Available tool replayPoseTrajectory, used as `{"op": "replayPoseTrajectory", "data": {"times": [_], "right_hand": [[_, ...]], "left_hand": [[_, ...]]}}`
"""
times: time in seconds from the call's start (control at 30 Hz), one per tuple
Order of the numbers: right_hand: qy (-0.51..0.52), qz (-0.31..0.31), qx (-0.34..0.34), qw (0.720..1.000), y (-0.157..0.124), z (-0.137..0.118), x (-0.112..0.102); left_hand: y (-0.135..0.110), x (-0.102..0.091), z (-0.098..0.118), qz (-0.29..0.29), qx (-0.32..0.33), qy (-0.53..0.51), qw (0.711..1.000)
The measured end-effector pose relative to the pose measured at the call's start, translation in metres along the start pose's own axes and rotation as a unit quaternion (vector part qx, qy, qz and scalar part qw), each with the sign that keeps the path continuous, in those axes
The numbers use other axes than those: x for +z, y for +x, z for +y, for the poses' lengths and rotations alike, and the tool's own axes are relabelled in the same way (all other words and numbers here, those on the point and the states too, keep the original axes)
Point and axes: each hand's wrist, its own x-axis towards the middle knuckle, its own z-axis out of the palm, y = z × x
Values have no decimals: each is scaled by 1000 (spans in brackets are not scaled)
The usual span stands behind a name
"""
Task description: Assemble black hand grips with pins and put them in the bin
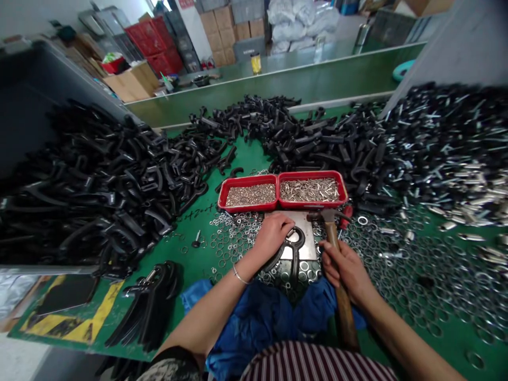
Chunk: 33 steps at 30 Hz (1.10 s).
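**Hand status.** The left hand (273,236), wearing a thin bracelet (239,275), is bent over and gripping a black forged plier-shaped part (292,258), pinning it against a steel plate (305,233). The part lies on the plate and overhangs its near edge. The right hand (347,270) is clenched around the wooden handle of a hammer (335,254), just right of the plate, with the steel head (329,216) raised near the plate's far edge.

**Immediate surroundings.** 2 red trays stand side by side directly beyond the plate. The left tray (238,193) holds small silver fasteners (250,195), and the right tray (313,174) holds longer silver pins (309,189). Loose metal washers (428,286) cover the green work surface (248,159) on both sides of the plate and under its near edge. A small black-headed pin (196,239) lies left of the washers. A stack of black parts (148,304) sits at lower left, beside yellow-and-black tape (75,323).

**Obstructions.** Heaped black parts (99,185) fill the left of the frame and continue across the far side of the trays (301,137). A mixed pile of black and silver parts (448,137) occupies the right. A blue cloth (262,328) lies in the person's lap, over a striped garment (313,365).

**Background.** Red crates (148,37), cardboard boxes (220,32) and white sacks (301,24) stand beyond a green partition (278,90).
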Motion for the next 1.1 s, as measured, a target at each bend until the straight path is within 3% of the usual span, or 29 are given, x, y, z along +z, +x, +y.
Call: {"op": "replayPoseTrajectory", "data": {"times": [0.33, 0.5, 0.6, 0.7, 0.8, 0.93, 1.03, 1.1], "right_hand": [[3, 4, 4, 1000, 0, 0, 2], [-43, -6, 4, 999, -6, -17, 10], [-137, -48, -26, 989, -11, -41, 7], [-305, -83, -47, 948, -10, -63, -8], [-459, -89, -64, 882, -11, -80, -19], [-541, -91, -109, 829, -27, -101, -11], [-556, -62, -164, 812, -28, -107, 2], [-599, -60, -165, 781, -19, -103, 5]], "left_hand": [[-3, 1, 6, -19, 29, 116, 993], [-9, 0, 5, -55, 162, 279, 945], [-5, -2, 2, -85, 220, 313, 920], [1, -4, 1, -103, 225, 314, 917], [-7, -8, 9, -68, 164, 301, 937], [-51, -18, 29, -10, 51, 296, 954], [-84, -18, 40, -19, -13, 356, 934], [-94, -14, 41, -34, -24, 382, 923]]}}
